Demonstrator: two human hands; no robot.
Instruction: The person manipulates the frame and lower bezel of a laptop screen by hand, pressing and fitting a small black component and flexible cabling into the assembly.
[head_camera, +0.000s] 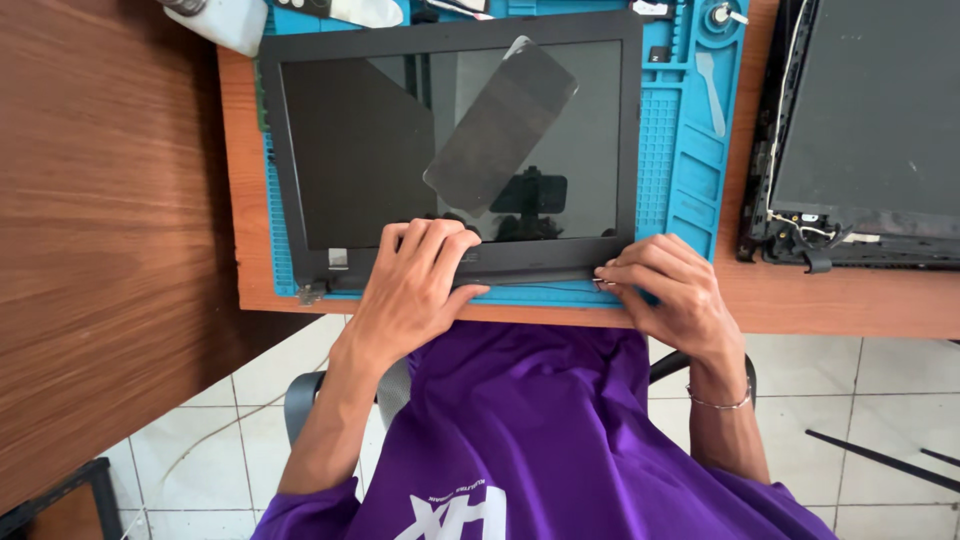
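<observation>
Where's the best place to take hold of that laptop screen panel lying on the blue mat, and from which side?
Probably by the two short side edges of the laptop screen panel, coming in from left and right. It lies flat on the blue mat, glass up, so the frame is safer than the glass. The left hand and right hand already sit on the near edge.

Left hand (415, 285) presses the laptop screen panel (450, 150) at the desk's near edge; right hand (665, 290) pinches its hinge corner.

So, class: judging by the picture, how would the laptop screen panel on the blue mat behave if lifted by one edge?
The laptop screen panel looks thin and wide, so probably light but fragile. Its glossy face likely slips under the left hand. The right hand pinches its lower corner; the blue mat probably limits sliding.
</observation>
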